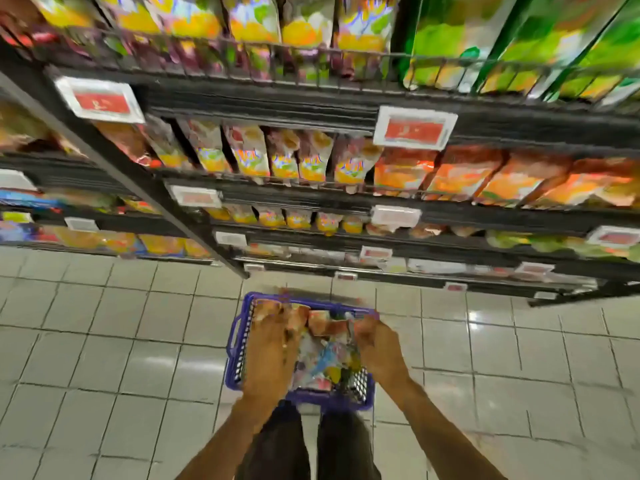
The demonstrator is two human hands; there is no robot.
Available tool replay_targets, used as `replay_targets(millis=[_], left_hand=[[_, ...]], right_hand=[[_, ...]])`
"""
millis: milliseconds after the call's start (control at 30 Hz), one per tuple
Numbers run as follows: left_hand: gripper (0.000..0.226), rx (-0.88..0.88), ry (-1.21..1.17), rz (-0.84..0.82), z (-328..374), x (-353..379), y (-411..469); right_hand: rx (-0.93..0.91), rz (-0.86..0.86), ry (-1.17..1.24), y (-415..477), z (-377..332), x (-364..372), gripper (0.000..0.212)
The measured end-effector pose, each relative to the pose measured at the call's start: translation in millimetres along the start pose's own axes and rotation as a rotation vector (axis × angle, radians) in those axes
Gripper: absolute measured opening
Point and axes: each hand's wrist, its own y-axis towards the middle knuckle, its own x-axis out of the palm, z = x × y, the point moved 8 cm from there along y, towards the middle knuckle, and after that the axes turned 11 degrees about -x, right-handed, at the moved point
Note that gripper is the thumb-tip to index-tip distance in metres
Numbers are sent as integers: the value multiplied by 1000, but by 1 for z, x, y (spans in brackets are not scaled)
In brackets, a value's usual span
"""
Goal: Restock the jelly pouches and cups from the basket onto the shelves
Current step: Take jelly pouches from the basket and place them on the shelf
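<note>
Centrally, near the viewer, a blue basket (232, 344) stands on the tiled floor (104, 341), loaded with jelly pouches (323, 362); cups cannot be made out. The 2 hands are inside it. Left hand (272, 344): fingers lie over the far-left packs, grip too blurred to tell. Right hand (377, 344): fingers curl round a pouch top at the far right. Shelves (311, 199) rise beyond, 4 tiers or more, faced with similar pouches behind wire rails (311, 51). Handling, as judged: the pouches look light, soft and slick, with contents that sag; the stiffer sealed top edge is the best hold, squeezed gently.
</note>
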Motion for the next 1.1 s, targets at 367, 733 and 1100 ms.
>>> replay_targets(millis=[367,733,1100], left_hand=[[39,-394,107,-333,-242,218,47],[76,360,502,-360,-240,349,147],[62,403,689,-360,-236,348,149]], right_hand=[[255,-362,-341,43,254,204,27],[337,-114,-463,120,415,241,45],[262,-364,-717,127,438,239,53]])
